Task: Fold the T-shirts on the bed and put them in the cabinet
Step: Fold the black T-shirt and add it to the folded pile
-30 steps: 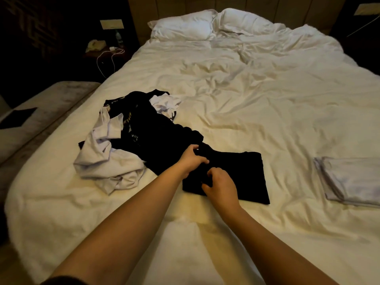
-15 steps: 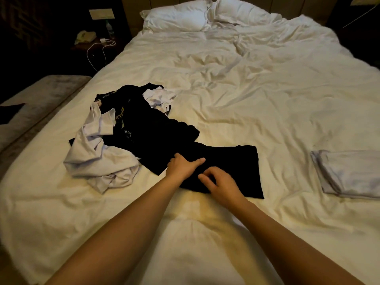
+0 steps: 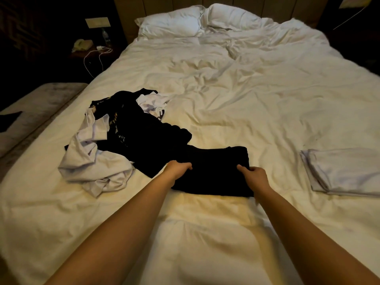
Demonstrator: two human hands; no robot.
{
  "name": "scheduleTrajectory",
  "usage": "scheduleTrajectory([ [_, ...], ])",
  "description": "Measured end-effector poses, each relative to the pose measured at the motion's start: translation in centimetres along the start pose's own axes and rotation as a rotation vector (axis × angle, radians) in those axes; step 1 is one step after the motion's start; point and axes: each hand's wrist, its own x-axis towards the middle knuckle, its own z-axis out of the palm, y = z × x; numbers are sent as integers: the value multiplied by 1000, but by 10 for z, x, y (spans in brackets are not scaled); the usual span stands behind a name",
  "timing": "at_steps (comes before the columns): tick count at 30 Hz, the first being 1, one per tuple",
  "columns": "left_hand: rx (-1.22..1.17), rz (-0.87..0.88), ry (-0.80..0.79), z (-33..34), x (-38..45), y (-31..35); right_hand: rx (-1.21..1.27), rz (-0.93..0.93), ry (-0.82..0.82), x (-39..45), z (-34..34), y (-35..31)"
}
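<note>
A black T-shirt (image 3: 216,171) lies partly folded into a rectangle near the bed's front edge. My left hand (image 3: 178,167) grips its left side with curled fingers, and my right hand (image 3: 254,173) grips its right edge. Behind and to the left sits a heap of unfolded shirts: a black one with a print (image 3: 141,128), a white one (image 3: 90,161) and another white one (image 3: 152,102) at the back. A folded white T-shirt (image 3: 345,171) lies flat at the right of the bed. No cabinet is in view.
The white duvet (image 3: 246,95) is wrinkled across the bed, with two pillows (image 3: 172,23) at the headboard. A dark nightstand (image 3: 92,50) with a phone, a bottle and a white cable stands at the back left. A grey bench (image 3: 35,108) runs along the bed's left side.
My hands were together at the middle of the black shirt; they have spread apart, left hand to its left side and right hand to its right edge. The shirt looks flatter and squarer.
</note>
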Motion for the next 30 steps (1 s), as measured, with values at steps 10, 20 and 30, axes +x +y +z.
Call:
scheduleTrajectory([
  [10, -49, 182, -5, 5, -13, 21, -122, -162, 24, 10, -20, -20],
  [20, -287, 273, -169, 96, -31, 102, -202, -296, 144, 47, -143, -56],
  [30, -258, 341, -208, 230, -33, 177, -304, -267, 243, 101, -278, -69],
])
